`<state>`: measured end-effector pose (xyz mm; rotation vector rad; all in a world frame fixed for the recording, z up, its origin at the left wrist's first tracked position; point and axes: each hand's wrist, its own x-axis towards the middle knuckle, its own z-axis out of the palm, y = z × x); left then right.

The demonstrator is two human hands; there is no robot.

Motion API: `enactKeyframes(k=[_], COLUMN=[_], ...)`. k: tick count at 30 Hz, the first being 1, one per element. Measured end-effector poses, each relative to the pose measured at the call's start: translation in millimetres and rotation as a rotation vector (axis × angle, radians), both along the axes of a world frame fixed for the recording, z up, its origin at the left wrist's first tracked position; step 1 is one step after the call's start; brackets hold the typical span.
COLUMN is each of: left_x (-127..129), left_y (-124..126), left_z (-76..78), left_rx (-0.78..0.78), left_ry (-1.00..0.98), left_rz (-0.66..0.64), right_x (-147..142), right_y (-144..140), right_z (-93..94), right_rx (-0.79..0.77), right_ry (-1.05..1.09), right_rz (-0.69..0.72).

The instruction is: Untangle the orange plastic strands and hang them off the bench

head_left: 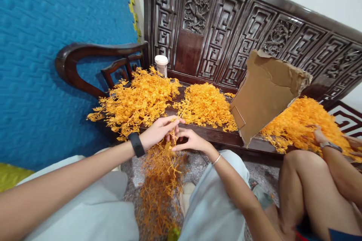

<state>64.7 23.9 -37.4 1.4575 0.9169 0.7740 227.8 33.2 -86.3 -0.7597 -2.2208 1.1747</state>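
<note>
My left hand (158,131) and my right hand (190,141) meet over the front edge of a dark carved wooden bench (220,135). Together they pinch a small orange plastic sprig (173,132) between the fingertips. A black band sits on my left wrist and a thin bangle on my right. Below my hands a heap of orange branched pieces (161,184) lies on the speckled floor between my knees. On the bench just beyond are two piles of the same orange sprigs, one large (138,98) and one finer (205,103).
A torn cardboard box (263,94) leans on the bench, with a third orange pile (305,120) behind it. Another person's knee (305,180) and hand (319,135) are at the right. A white-capped bottle (161,64) stands at the bench back. A blue padded wall fills the left.
</note>
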Motion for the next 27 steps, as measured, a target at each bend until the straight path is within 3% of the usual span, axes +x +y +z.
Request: enactKeyframes(k=[8,15,21,27], left_x=[-9.9,-20.9,-25.9,-23.8], left_y=[0.1,0.6,2.7,2.7], left_z=[12.5,24.8,21.2,18.8], left_rx=[-0.152,-0.112,-0.036,0.014], left_ry=[-0.129,-0.132,-0.068,0.052], left_rz=[0.09,0.059,0.102,0.093], right_x=[17.7,39.7,38.9,33.1], right_y=[15.4,20.7,24.8,31.5], right_z=[-0.1,8.2,1.1,-5.4], right_rx=[-0.341,-0.36,-0.387,-0.259], right_ry=[0.107,0.164,0.309,0.456], right_rz=[0.034,-0.097,-0.169,-0.492])
